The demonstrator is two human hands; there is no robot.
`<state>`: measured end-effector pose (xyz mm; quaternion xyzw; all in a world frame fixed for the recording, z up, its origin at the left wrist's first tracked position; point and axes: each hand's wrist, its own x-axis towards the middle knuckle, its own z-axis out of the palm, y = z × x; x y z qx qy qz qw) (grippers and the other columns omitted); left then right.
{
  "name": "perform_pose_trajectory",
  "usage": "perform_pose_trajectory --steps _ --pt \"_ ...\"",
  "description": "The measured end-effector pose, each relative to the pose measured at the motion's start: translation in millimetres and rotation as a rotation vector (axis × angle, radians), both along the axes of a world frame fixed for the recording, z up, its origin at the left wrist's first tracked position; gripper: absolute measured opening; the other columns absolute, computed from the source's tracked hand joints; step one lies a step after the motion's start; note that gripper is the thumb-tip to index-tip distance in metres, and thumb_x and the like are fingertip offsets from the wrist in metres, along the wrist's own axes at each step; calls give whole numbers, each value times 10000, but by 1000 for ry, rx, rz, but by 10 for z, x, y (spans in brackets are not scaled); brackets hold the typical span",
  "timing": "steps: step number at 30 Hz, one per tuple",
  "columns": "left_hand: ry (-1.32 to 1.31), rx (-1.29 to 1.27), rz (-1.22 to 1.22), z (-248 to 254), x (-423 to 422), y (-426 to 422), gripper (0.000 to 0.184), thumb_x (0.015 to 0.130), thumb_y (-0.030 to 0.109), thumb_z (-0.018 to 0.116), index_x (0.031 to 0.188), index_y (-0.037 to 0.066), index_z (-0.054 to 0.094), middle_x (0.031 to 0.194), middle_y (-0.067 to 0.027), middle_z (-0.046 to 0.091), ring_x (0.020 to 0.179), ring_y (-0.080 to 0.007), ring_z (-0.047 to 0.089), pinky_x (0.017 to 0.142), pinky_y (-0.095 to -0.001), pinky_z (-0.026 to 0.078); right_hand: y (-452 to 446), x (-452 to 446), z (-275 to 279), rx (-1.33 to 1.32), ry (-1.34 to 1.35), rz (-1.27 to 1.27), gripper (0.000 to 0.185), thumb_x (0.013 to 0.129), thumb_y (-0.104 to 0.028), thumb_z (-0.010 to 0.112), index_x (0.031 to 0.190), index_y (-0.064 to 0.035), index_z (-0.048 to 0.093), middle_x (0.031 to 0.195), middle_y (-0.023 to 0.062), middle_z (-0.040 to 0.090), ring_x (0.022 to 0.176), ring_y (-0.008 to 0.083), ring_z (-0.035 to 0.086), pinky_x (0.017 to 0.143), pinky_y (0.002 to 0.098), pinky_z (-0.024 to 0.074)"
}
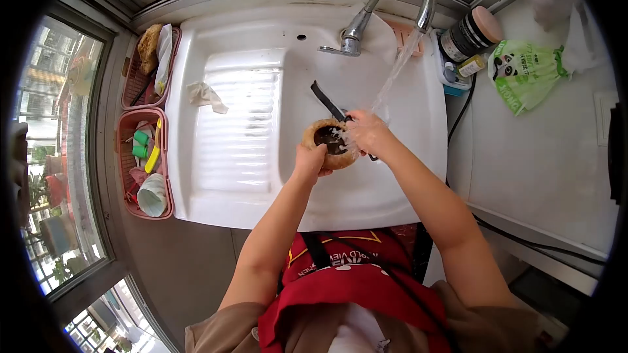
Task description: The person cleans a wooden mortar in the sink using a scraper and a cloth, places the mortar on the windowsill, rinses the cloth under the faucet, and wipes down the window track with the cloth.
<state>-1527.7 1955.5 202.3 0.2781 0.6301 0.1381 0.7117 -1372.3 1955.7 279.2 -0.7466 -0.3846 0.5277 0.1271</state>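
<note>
Clasping round, dark-hollowed tan vessel point(340, 161) and black tool point(327, 99) respectively: left point(311, 159) and right hands point(368, 132).

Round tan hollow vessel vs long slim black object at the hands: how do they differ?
Shape: the round tan hollow vessel is squat with a wide opening; the long slim black object is narrow.
Colour: the vessel is tan outside; the object is black.
Shared: both are by the right hand, over the white sink.
</note>
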Motion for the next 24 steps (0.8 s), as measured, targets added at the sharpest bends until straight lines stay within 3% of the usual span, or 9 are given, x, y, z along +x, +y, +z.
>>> perform_pose_trajectory --steps 2,6,7,8,10,14,20,22,24 --pt "-47 -51 61 -124 55 -65 402 773 111 588 1123 2 423 915 -163 577 648 -277 630 493 -370 569 -388 5 -63 -58 66 -104 397 852 -102 453 1243 -42 483 705 75 581 517 133 549 433 273 445" --pt "45 -36 71 -350 198 -180 464 763 102 589 1178 57 387 1015 -172 554 901 -324 606 509 -392 555 -674 104 41 -168 52 -22 441 823 -89 435 1260 -68 484 767 68 581 562 114 557 443 274 444" --pt "39 -41 66 -367 224 -216 464 763 102 589 1178 57 387 1015 -172 554 901 -324 606 509 -392 555 -679 133 105 -218 -8 32 387 844 -105 434 1215 -87 545 794 108 624 619 193 608 519 340 482" --pt "102 17 48 -252 239 -227 502 747 99 594 1197 68 374 1048 -173 550 955 -330 586 580 -401 549 -727 223 -27 -224 -12 24 387 844 -105 434 1215 -87 545 794 108 624 619 193 608 519 340 482" --pt "161 69 27 -305 245 -273 541 731 96 598 1216 78 361 1081 -174 545 1009 -337 566 650 -411 542 -844 444 -407 175 -374 485 338 861 -128 442 1162 -94 592 871 145 651 754 291 634 664 387 514" --pt "244 370 -22 -588 173 -362 620 701 82 584 1270 81 339 1120 -173 554 1016 -333 564 864 -382 450 -729 343 -380 69 -500 486 322 880 -137 428 1143 -97 608 958 149 647 889 334 605 771 416 495" --pt "233 469 82 -492 129 -299 620 709 68 561 1286 62 334 1119 -185 556 1033 -337 555 903 -374 422 -903 -42 -584 130 -77 185 325 922 -138 408 1194 -72 572 836 128 663 723 263 618 675 360 485" --pt "205 472 133 -478 122 -281 618 710 59 558 1286 48 333 1121 -191 550 1044 -336 549 909 -368 416 -738 -160 -184 -276 159 -18 339 933 -148 409 1232 -63 544 664 57 573 527 151 500 507 311 437" --pt "236 635 162 -499 133 -250 615 710 40 553 1283 23 330 1142 -199 531 1076 -324 529 919 -360 404 -747 -133 -465 -238 182 -88 352 940 -164 409 1261 -82 526 596 7 455 435 92 351 392 269 340"
